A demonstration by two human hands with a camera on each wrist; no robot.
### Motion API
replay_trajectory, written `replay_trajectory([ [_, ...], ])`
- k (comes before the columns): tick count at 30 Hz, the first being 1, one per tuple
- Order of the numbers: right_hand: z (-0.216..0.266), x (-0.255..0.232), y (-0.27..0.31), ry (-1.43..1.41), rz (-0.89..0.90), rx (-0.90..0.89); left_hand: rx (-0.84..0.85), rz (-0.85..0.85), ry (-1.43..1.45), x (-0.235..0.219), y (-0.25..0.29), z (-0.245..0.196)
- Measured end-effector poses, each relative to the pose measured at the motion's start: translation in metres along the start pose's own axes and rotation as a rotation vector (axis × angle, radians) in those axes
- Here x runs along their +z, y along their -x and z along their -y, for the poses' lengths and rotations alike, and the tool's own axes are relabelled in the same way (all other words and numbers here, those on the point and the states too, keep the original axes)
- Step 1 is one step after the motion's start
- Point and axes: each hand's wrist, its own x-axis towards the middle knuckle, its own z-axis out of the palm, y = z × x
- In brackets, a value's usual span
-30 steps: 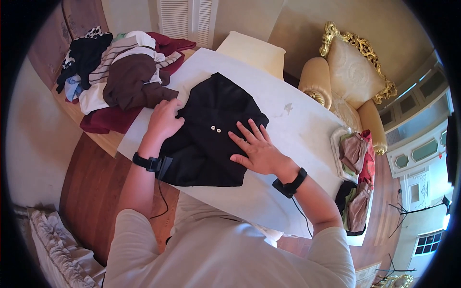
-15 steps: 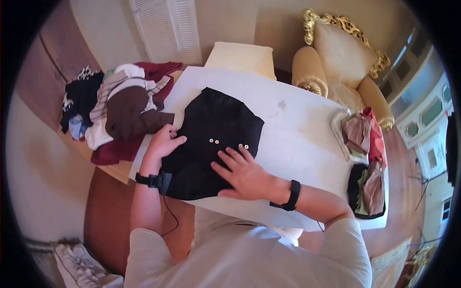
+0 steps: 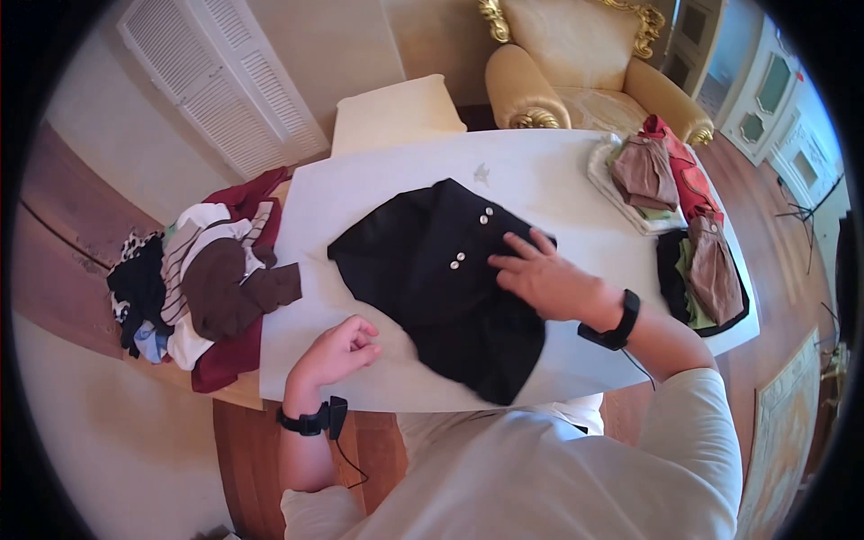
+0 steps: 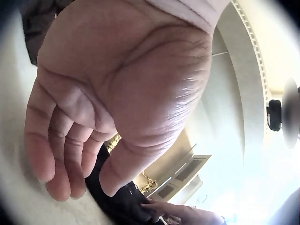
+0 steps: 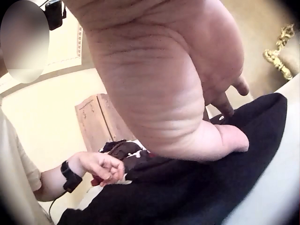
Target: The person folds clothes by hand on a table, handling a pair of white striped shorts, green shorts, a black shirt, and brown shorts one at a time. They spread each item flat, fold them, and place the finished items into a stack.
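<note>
A folded black garment (image 3: 400, 256) lies turned at an angle on the white tabletop, with two pairs of small shiny buttons (image 3: 457, 261) showing. My right hand (image 3: 551, 283) rests on its right part, fingers spread and lightly bent; in the right wrist view the thumb (image 5: 229, 139) lies against the black cloth. Off the garment's left side, my left hand (image 3: 337, 351) is held near the table's front edge. Its fingers (image 4: 70, 164) hang loosely curled in the left wrist view, with nothing in them.
A heap of mixed clothes (image 3: 216, 288) lies at the left on a wooden surface. Folded clothes (image 3: 643, 175) form stacks along the right end of the white table (image 3: 306, 207). Behind it stand a cream-covered stool (image 3: 396, 112) and a gilded armchair (image 3: 576, 54).
The black garment has turned on the table and shifted right, under my right hand. My left hand has let go of its left edge and drawn back toward me. The head view has swung left.
</note>
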Motion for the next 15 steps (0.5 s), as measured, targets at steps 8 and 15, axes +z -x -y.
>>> replay_trajectory([
  [8, -0.011, 0.016, 0.061, -0.237, -0.294, 0.262, 0.182, -0.675, -0.43, -0.01, -0.042, -0.03],
  [15, -0.028, 0.039, 0.099, -0.458, -0.461, 0.634, -0.107, -0.583, -0.368, -0.03, -0.082, -0.017],
])
